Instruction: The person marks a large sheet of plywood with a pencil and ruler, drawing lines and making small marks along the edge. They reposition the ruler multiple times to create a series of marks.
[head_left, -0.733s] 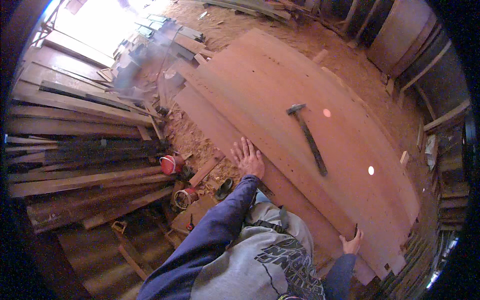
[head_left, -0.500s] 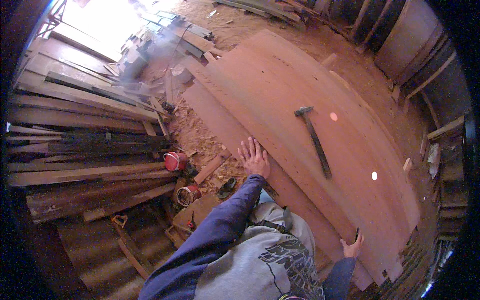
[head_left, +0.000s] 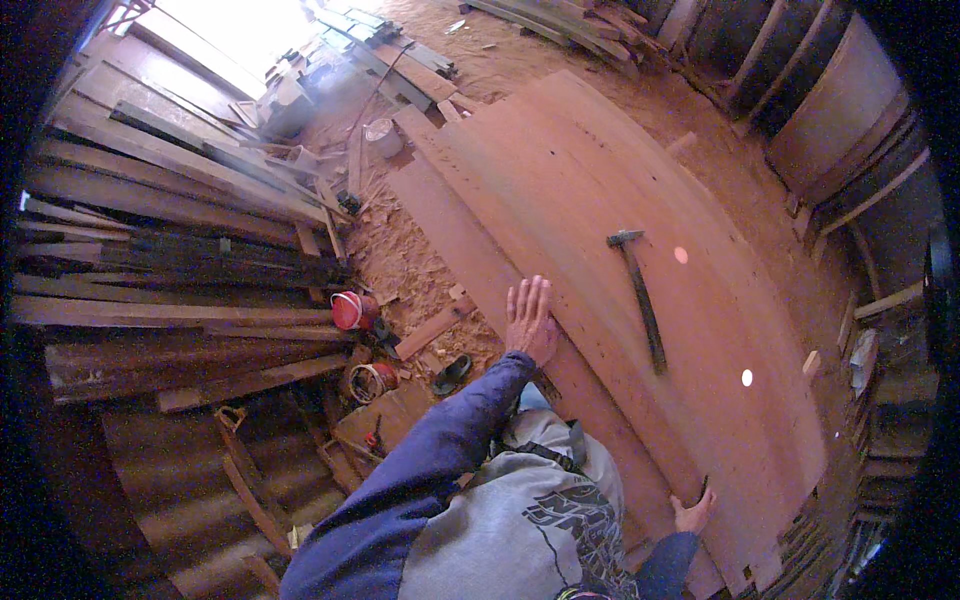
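Board (head_left: 588, 390) under left fingers (head_left: 535, 298), hammer (head_left: 643, 305) apart

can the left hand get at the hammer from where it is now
Most likely yes: the hammer lies uncovered on the large wooden panel, nothing visible stands between them, and the left hand rests flat with nothing visible in it.
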